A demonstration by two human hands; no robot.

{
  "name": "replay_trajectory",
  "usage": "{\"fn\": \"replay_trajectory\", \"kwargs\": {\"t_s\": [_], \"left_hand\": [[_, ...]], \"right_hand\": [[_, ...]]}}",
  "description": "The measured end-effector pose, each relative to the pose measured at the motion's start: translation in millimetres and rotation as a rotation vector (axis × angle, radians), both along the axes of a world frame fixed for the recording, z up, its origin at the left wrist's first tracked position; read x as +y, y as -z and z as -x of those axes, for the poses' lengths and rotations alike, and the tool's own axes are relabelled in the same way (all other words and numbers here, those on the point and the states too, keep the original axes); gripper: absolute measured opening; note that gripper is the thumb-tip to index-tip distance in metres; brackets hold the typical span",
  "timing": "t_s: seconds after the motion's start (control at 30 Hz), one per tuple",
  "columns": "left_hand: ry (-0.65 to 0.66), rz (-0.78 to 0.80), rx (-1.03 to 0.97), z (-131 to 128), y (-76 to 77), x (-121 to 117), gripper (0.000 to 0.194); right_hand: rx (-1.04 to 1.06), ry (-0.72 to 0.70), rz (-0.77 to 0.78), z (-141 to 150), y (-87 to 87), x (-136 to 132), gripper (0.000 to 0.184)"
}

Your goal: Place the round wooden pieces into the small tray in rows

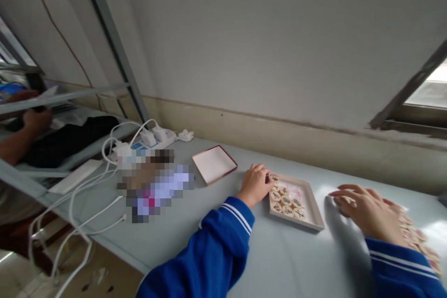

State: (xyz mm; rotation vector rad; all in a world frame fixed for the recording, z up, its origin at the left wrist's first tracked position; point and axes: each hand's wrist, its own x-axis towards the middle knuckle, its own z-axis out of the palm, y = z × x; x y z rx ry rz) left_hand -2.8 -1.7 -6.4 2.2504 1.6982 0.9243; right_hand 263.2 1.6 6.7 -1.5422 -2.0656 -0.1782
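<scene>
My left hand (256, 185) is closed on the left wall of a shallow open box (316, 205), its fingers curled over the rim near the far corner. Inside the box, round wooden Chinese chess pieces (287, 199) with dark characters sit in rows along the left and near sides. A pinkish patch shows on the bottom at the upper right. My right hand (366, 207) hovers just right of the box, fingers bent and thumb drawn in; anything between them is hidden. Beyond that hand, more chess pieces (415, 237) lie in a loose heap, partly covered by my wrist and sleeve.
A box lid (214, 165) lies inside-up left of my left hand. Further left are a blurred-out item (160, 191), a white power strip (153, 139) and trailing white cables (73, 205). A metal bed frame (115, 51) borders the table; another person's hand (37, 118) shows behind it.
</scene>
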Motion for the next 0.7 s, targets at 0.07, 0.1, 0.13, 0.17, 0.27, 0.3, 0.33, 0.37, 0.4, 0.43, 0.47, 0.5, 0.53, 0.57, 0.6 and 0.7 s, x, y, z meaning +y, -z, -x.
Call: {"fn": "replay_trajectory", "kwargs": {"t_s": [0.07,0.1,0.13,0.17,0.27,0.3,0.33,0.37,0.4,0.43,0.47,0.5,0.53,0.57,0.6,0.7], "left_hand": [[0.009,0.003,0.002,0.5,0.4,-0.1,0.022],[0.009,0.007,0.007,0.5,0.2,-0.2,0.022],[0.007,0.013,0.011,0.4,-0.2,-0.3,0.021],[0.003,0.018,0.015,0.3,-0.5,-0.4,0.020],[-0.007,0.025,0.022,-0.4,-0.5,-0.1,0.020],[-0.009,0.028,0.022,-0.5,0.0,0.1,0.020],[-0.011,0.032,0.021,-0.6,0.6,0.3,0.021],[-0.012,0.035,0.019,-0.6,1.2,0.6,0.021],[-0.012,0.037,0.018,-0.5,1.6,0.7,0.021],[-0.010,0.035,0.016,-0.4,1.9,0.8,0.021],[-0.010,0.032,0.014,-0.3,1.9,0.8,0.021],[-0.009,0.031,0.013,-0.2,1.6,0.7,0.022],[-0.009,0.033,0.012,-0.1,1.1,0.5,0.022],[-0.007,0.039,0.011,0.0,0.5,0.3,0.022],[-0.005,0.047,0.009,0.1,-0.1,0.1,0.023],[0.006,0.066,0.004,0.3,-1.1,-0.2,0.024]], "right_hand": [[0.013,-0.063,-0.004,9.2,-4.4,-2.2,0.039],[0.015,-0.128,0.013,18.3,-5.5,-4.1,0.040],[0.025,-0.214,0.041,29.5,-5.2,-6.5,0.040],[0.022,-0.305,0.081,41.8,-3.5,-9.0,0.038],[-0.036,-0.467,0.199,72.3,8.7,-15.2,0.033],[-0.031,-0.488,0.216,77.5,13.6,-15.9,0.033],[-0.009,-0.501,0.221,79.9,18.0,-15.7,0.034],[0.019,-0.507,0.218,79.6,21.3,-14.8,0.034],[0.049,-0.509,0.207,77.4,23.3,-13.3,0.035],[0.072,-0.503,0.195,74.2,23.9,-11.7,0.036],[0.090,-0.486,0.189,70.7,23.2,-10.3,0.038],[0.099,-0.462,0.193,67.7,21.4,-9.4,0.040],[0.100,-0.439,0.207,65.7,18.9,-9.1,0.042],[0.091,-0.425,0.233,65.0,16.0,-9.4,0.044],[0.077,-0.419,0.263,65.5,13.0,-10.3,0.046],[0.038,-0.406,0.278,70.1,3.7,-14.8,0.048]]}}
